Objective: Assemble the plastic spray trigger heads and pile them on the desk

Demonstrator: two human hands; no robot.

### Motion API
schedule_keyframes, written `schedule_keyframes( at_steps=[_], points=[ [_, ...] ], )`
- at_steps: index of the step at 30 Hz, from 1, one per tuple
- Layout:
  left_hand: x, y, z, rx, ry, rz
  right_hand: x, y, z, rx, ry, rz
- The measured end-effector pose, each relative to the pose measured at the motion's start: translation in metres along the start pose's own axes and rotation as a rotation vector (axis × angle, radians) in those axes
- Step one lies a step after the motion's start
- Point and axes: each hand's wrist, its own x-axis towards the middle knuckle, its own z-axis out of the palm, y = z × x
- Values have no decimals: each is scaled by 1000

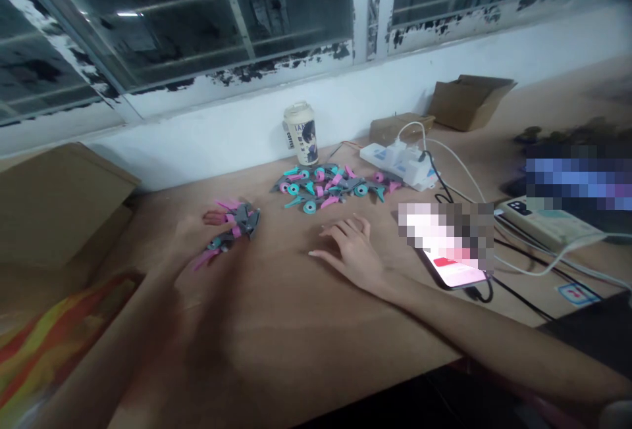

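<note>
My left hand (pixel 200 235) is smeared by motion at the left of the wooden table (pixel 276 324); it is at a grey and pink toy part (pixel 232 228), and a fingertip shows beside it. Whether the fingers grip it I cannot tell. My right hand (pixel 351 245) lies flat on the table with its fingers spread, holding nothing. A pile of several grey, pink and teal toy parts (pixel 333 187) lies just beyond the right hand, apart from it.
A drink can (pixel 301 133) stands by the wall. A white power strip (pixel 399 162) with cables, a lit phone (pixel 457 264) and another device (pixel 548 225) lie at the right. Cardboard boxes sit at the left (pixel 54 205) and back right (pixel 469 100).
</note>
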Motion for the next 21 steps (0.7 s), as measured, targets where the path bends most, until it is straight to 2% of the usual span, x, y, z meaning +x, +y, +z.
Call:
schedule_keyframes(
  at_steps=[3, 8, 12, 15, 18, 21],
  points=[
    [-3, -4, -2, 92, -36, 5, -1, -1, 0, -3, -15, 1],
    [10, -19, -15, 411, -81, -2, -2, 0, 1, -32, -42, 5],
    [20, -39, -31, 461, -81, 4, -4, 1, 3, -70, -50, -1],
    [21, -47, -37, 462, -34, 42, -6, 1, 5, -82, -50, -11],
    [20, -42, -28, 429, 53, 130, -7, 1, 6, -86, -54, -14],
    [18, -33, -2, 375, 93, 304, -8, 2, 7, -77, -55, -18]
  ],
)
